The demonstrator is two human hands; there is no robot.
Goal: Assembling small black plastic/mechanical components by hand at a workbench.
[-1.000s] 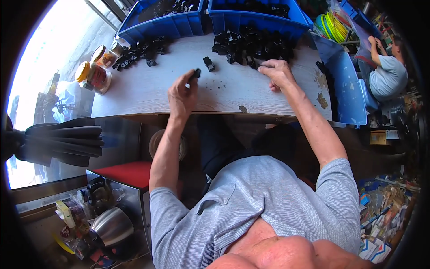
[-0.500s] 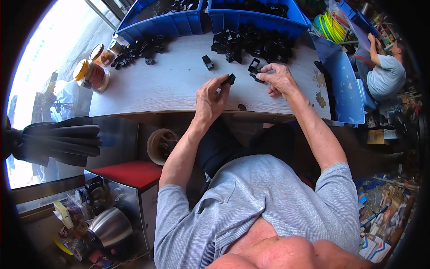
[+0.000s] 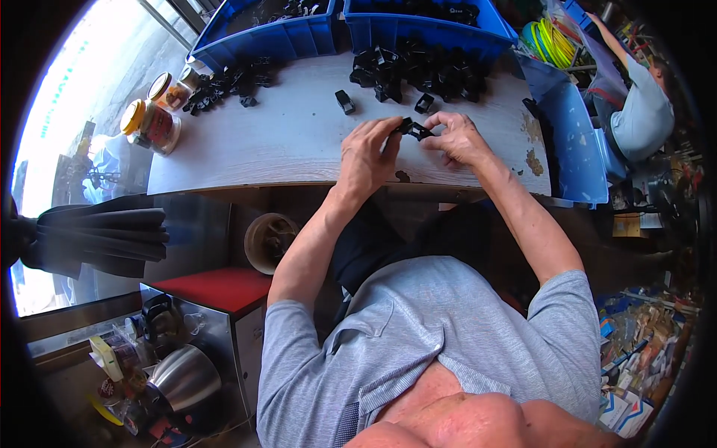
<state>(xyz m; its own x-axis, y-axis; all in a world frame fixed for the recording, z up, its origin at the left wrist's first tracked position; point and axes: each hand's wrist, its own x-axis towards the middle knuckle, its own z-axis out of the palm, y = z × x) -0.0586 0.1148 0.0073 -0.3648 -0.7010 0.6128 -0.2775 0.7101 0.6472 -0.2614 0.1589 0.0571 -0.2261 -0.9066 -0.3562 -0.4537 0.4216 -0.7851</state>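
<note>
Over the near part of the table, my left hand (image 3: 367,151) is closed on a small black plastic part that sticks out past its fingertips. My right hand (image 3: 457,140) pinches a black plastic frame piece (image 3: 420,132) with an opening in it. The two parts meet between my fingertips; whether they are joined, I cannot tell. Just beyond my hands, two single black pieces lie on the table: one at the left (image 3: 345,102) and another at the right (image 3: 424,103). A heap of black plastic parts (image 3: 418,71) is piled farther back.
Two blue bins (image 3: 269,46) with black parts stand along the back. At left are a smaller black pile (image 3: 228,84) and a yellow-lidded jar (image 3: 153,125). A blue tub (image 3: 579,149) adjoins the table's right edge; a person (image 3: 642,112) sits beyond it.
My left hand has moved right, and the parts in both hands have come together. One black piece now lies apart beyond my right hand. The person at right has raised an arm.
</note>
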